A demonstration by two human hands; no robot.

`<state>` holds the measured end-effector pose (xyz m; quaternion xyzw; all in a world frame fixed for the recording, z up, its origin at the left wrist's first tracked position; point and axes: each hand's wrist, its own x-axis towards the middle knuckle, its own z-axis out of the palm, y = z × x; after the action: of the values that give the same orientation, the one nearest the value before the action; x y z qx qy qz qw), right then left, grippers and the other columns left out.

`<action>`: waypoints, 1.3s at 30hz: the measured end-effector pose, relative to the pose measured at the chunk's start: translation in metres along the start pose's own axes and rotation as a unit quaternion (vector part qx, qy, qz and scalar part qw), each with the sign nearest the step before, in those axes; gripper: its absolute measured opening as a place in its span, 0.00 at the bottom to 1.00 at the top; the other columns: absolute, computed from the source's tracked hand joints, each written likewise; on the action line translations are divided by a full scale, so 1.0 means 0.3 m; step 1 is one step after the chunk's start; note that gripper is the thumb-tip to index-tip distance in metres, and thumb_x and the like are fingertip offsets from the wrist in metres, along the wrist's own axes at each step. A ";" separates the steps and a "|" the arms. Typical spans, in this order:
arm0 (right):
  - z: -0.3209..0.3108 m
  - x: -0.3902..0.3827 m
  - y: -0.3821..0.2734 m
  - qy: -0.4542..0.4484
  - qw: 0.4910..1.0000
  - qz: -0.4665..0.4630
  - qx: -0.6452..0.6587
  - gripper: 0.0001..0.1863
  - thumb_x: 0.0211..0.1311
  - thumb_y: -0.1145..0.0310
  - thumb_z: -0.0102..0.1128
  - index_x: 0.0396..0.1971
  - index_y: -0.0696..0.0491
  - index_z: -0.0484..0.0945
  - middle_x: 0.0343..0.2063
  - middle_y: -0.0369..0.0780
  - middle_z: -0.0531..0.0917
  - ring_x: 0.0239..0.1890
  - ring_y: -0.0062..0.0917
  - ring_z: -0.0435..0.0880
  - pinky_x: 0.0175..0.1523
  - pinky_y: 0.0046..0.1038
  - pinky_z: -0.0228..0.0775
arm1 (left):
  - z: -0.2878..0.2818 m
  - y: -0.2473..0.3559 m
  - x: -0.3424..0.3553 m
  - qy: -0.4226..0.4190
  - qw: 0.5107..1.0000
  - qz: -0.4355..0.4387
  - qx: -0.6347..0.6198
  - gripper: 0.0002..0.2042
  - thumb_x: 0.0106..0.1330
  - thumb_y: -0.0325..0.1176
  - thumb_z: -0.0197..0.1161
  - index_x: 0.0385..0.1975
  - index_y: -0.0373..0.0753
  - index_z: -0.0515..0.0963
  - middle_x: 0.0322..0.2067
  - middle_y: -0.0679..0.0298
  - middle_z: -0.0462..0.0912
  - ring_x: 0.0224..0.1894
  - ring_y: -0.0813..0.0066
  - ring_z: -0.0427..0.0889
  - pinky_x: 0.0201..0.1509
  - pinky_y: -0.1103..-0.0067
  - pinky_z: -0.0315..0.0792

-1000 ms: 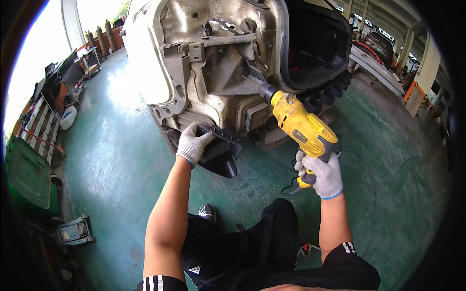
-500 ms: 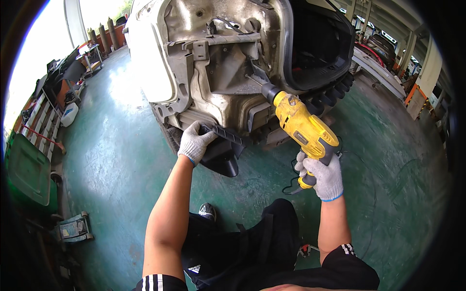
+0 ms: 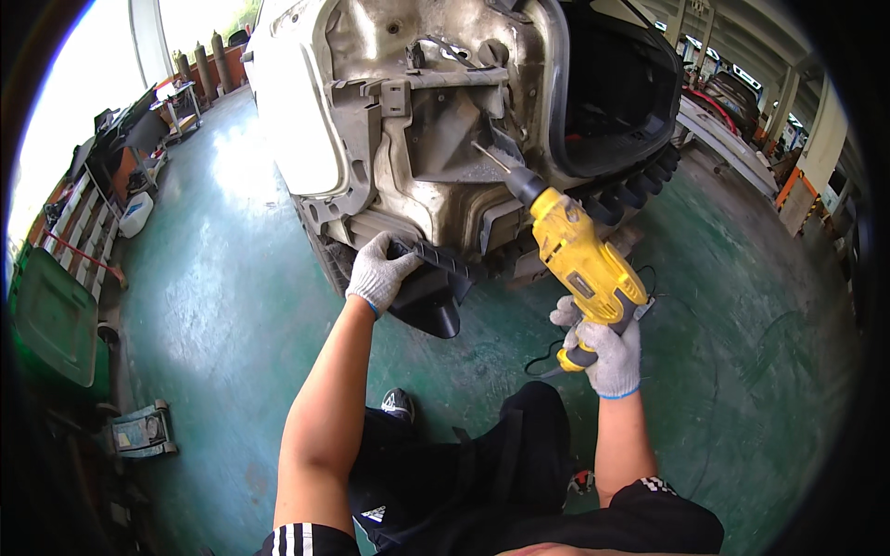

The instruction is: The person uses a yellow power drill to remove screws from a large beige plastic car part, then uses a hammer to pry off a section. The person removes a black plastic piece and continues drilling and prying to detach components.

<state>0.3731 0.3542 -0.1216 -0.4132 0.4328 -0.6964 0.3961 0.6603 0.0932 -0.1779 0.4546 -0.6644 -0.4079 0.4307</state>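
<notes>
My left hand (image 3: 378, 273) in a white knit glove grips the edge of a black plastic piece (image 3: 426, 301) at the bottom of the car's stripped rear corner (image 3: 431, 204). My right hand (image 3: 607, 352), also gloved, holds a yellow-and-black corded drill (image 3: 579, 259) by its handle, with some fingers lifted off it. The long thin bit (image 3: 491, 157) points up-left at the dented grey metal panel (image 3: 445, 139); whether its tip touches the panel I cannot tell.
The open, dark trunk (image 3: 607, 93) is at upper right. A green bin (image 3: 56, 320), a wheeled creeper (image 3: 139, 431), shelving (image 3: 83, 204) and gas cylinders (image 3: 204, 69) line the left. Behind, at right, are pillars (image 3: 816, 148), a ramp (image 3: 723, 144) and another car (image 3: 728, 102).
My right hand and the drill's handle have dropped lower, and its fingers have loosened and shifted. The car appears slightly further right in view. My left hand still grips the black piece.
</notes>
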 end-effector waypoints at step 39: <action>-0.369 -0.123 0.260 0.251 0.959 0.002 0.130 0.24 0.69 0.75 0.66 0.64 0.59 0.77 0.51 0.46 0.89 0.47 0.31 0.93 0.40 0.26 0.83 | 0.017 -0.009 -0.005 -0.005 0.999 0.012 -0.044 0.12 0.67 0.30 0.78 0.46 0.34 0.86 0.36 0.69 0.87 0.39 0.80 0.82 0.48 0.78 0.78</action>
<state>0.2994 0.3940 -0.2341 -0.1691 0.4246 -0.8271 0.3271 0.6565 0.0948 -0.1823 0.4253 -0.6532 -0.4338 0.4519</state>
